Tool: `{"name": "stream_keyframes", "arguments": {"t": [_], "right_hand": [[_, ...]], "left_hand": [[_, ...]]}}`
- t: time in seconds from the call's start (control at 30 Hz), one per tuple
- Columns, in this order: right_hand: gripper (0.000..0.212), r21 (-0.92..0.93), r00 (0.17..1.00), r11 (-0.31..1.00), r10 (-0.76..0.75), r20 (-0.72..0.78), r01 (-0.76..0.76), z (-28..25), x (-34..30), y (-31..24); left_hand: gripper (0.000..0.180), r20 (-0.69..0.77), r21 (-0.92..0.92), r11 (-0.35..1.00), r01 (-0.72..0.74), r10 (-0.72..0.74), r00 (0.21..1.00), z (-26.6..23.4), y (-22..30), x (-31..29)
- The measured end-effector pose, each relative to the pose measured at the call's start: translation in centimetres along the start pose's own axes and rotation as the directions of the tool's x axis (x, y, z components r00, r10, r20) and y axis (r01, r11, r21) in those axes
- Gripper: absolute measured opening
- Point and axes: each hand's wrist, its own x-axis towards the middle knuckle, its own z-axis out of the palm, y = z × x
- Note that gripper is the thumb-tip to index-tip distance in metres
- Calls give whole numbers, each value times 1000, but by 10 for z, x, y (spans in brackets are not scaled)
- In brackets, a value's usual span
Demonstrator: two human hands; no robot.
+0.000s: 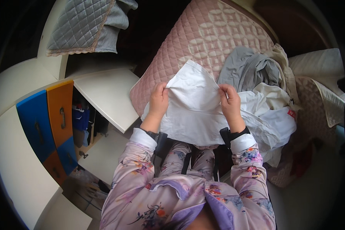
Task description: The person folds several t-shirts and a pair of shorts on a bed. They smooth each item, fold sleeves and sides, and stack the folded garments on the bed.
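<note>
Left hand (158, 101) and right hand (230, 101), each closed in a pinch, hold opposite edges of one thin white fabric sheet (191, 103) above the lap (175, 158); one crumpled grey cloth (239, 66) lies rightward on a pink quilted bedspread (168, 57), which extends beyond the sheet's peaked far edge. Two blue panels (35, 122) and two orange panels (60, 132) stand left.

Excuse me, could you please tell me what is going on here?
A person in pale floral clothing holds a creased white cloth spread out between the left-hand grip and the right-hand grip, one pinching each side. Its lower part reaches toward the lap. Beyond it is a pink quilted bedspread with a pale pattern; to the right lie a crumpled grey cloth and rumpled white fabric.
</note>
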Motion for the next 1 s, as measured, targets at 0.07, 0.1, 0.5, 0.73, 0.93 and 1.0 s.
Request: {"name": "stream_keyframes", "arguments": {"t": [0.07,0.1,0.5,0.73,0.93,1.0], "right_hand": [[15,244,939,915,277,204,-323,1,-1,-2],[18,316,853,806,397,338,-500,2,-3,-2],[16,-80,871,880,475,128,-468,17,-15,-10],[41,-345,674,673,726,136,-654,25,20,20],[22,26,938,950,303,166,-312,31,7,7],[21,414,940,848,261,220,-332,26,1,7]], "left_hand": [[20,13,35,996,-83,82,997,-8,-1,3],[21,91,19,997,79,-81,993,-10,-3,5],[23,-8,146,985,-94,96,995,21,31,19],[12,196,-212,948,238,-197,961,30,36,-29],[22,370,-167,982,88,-20,929,31,20,-41],[34,369,-160,986,40,22,929,34,16,-35]]}}
